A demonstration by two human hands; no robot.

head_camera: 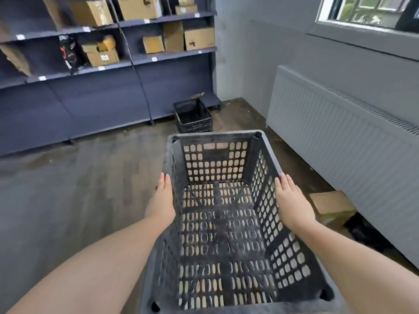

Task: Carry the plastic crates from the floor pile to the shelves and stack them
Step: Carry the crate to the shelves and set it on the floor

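Along the far wall stand dark blue-grey metal shelves (172, 54) loaded with brown cardboard boxes (199, 38), their lower panels bare. On the wooden plank floor (68, 177) just in front of the shelves' right end sits a second black perforated plastic crate (193, 116), upright with its mouth up; it looks like more than one nested together, though that is hard to tell. It lies directly beyond the carried crate, between it and the shelves. A long grey ribbed radiator (340, 137) runs along the right wall under a white-framed window (367, 10), and a flattened piece of brown cardboard (331, 202) lies on the floor at its foot.

The person holds a black perforated rectangular plastic crate (222, 223) out in front at about waist level, open side up, empty. Its long axis runs straight away from the person towards the shelves, the far end tipped slightly up. The left hand (162, 200) lies flat against the outside of the left long wall with straight fingers, and the right hand (292, 200) presses the right rim likewise, fingers stretched forward, clamping the crate between the palms.
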